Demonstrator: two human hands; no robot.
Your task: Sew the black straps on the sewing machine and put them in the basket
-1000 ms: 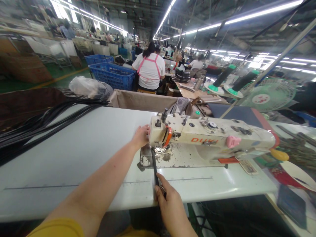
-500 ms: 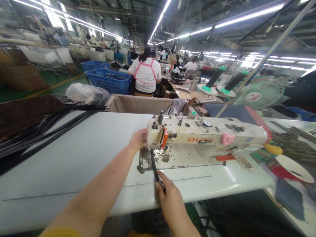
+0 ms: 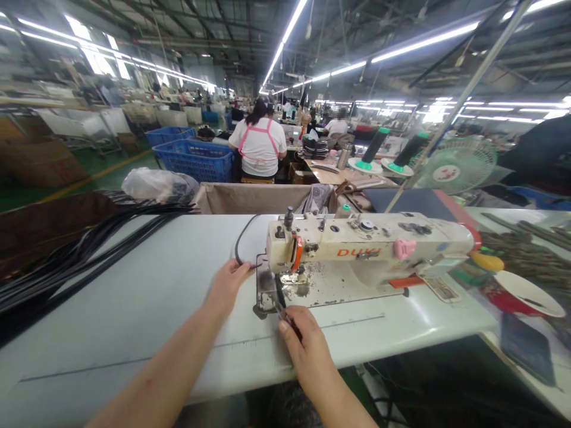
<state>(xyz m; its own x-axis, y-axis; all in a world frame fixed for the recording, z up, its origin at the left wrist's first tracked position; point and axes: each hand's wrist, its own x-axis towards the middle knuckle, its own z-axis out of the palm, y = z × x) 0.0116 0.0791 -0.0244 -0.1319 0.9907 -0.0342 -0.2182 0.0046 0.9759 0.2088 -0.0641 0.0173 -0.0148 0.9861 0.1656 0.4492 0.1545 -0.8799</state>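
My left hand (image 3: pixel 229 284) is left of the sewing machine's (image 3: pixel 339 252) needle end, its fingers pinched on a thin black strip (image 3: pixel 238 244). That strip curves up and back over the white tabletop behind the machine's head. My right hand (image 3: pixel 307 342) is closed at the front edge of the metal bed, around a slim metal tool (image 3: pixel 280 310) whose kind is mostly hidden by the fingers. Right by its tip, a black strip piece (image 3: pixel 279 290) runs from under the presser foot toward me.
Long black strips (image 3: pixel 102 252) are heaped at the left of the white table (image 3: pixel 147 297). Behind stand a beige fabric bin (image 3: pixel 250 199), blue crates (image 3: pixel 196 157) and a seated co-worker (image 3: pixel 261 142). Thread cones (image 3: pixel 375 145) and a green fan (image 3: pixel 455 166) are at right.
My left hand has moved from behind the needle end toward me and left, with the black strip now showing in it. My right hand stays near the bed's front edge.
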